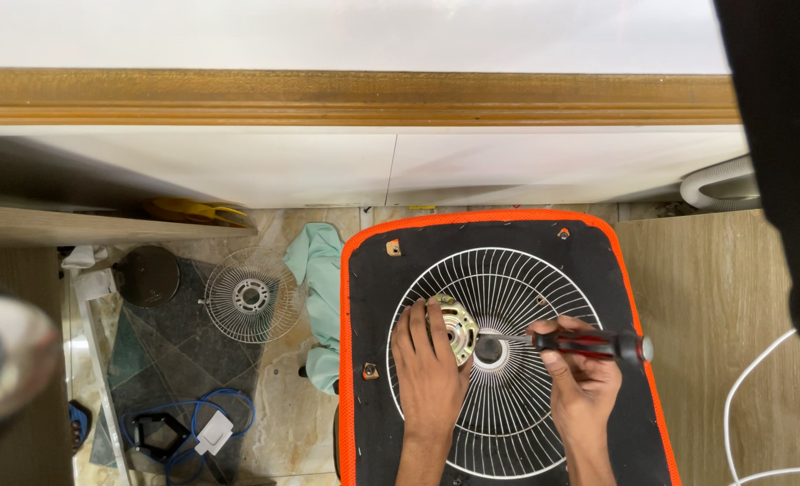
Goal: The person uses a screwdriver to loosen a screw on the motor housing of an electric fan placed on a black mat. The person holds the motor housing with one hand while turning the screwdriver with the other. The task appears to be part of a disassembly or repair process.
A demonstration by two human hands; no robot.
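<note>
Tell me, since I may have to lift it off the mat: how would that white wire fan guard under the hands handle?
The fan guard is thin wire spokes, so probably light for its breadth and somewhat springy. Being flat and round, it looks unlikely to tip, though it might slide on the black mat. Its spokes could bend if squeezed.

Fan grille's (508,396) lower rim behind forearms

Second, smaller round white wire fan guard (251,296) lying on the stone-patterned floor (283,423), taken as landmark. Just right of it, crumpled mint-green cloth (320,270). Just left, dark round metal disc (147,275). Above it, yellow object (197,212) tucked under a long wooden shelf board (94,227). Below, coiled blue cable (224,407) around a small white plug adapter (212,433). Far right, white cord (760,396) on wooden planks.
</note>
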